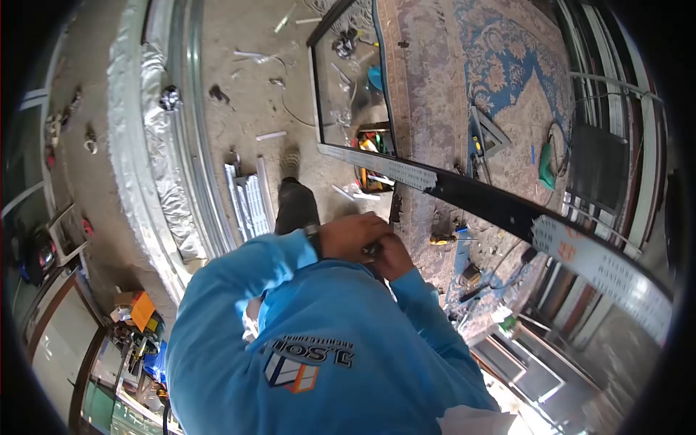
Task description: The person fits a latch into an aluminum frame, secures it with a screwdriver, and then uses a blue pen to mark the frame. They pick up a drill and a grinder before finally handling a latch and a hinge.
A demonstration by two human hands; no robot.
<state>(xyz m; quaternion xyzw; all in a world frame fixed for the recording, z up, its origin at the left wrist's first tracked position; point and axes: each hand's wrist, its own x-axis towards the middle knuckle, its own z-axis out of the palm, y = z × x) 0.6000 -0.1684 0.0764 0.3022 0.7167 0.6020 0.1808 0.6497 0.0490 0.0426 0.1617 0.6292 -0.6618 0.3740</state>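
Observation:
My left hand (352,237) and my right hand (394,258) meet in front of my waist, close against my blue shirt. The fingers of both are curled. A small dark thing (372,250) shows between them, too small and covered to name. A dark metal frame (486,204), with strips of printed protective film on it, stretches past my hands from the upper middle to the lower right. Neither hand touches it.
A patterned rug (507,87) with scattered tools lies at right. Near the frame is a toolbox (375,156). Long wrapped metal profiles (156,130) run along the left, with short white profiles (250,196) by my foot. A green-handled tool (546,168) rests on the rug.

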